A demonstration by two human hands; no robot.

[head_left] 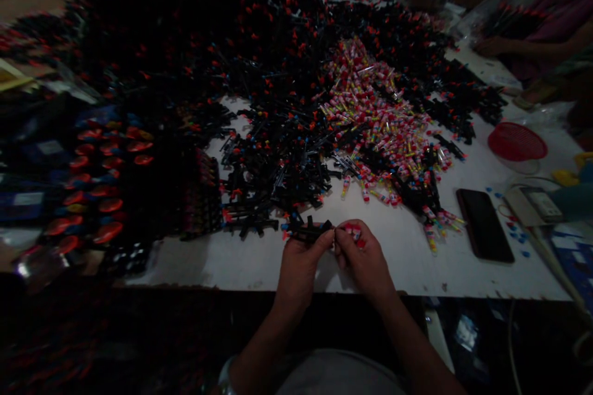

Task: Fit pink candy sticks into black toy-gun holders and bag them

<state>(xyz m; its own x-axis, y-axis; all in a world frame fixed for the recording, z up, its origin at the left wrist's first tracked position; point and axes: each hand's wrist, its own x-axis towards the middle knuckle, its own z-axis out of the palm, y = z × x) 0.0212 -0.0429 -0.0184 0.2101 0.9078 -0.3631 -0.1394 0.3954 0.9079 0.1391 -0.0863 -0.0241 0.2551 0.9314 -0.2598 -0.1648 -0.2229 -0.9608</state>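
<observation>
Near the front edge of the white table, my left hand (296, 268) is closed around a black toy gun (306, 232) with a blue and orange tip. My right hand (368, 265) meets it at the gun's right end, thumb and finger pinched together. Within the curled right fingers shows a small red-and-white tube (353, 231), like those in the heap. What the pinching fingertips touch is too dark and small to make out. Just beyond my hands lies a pile of black toy guns (282, 179), and to its right a heap of small colourful tubes (370, 105).
A dark phone (485, 225) lies at the right, with a red basket (517, 141) behind it and small blue pieces (519, 237) beside it. Orange-and-blue packed items (109, 182) stand at the left. Another person's hand (493, 46) rests at the far right.
</observation>
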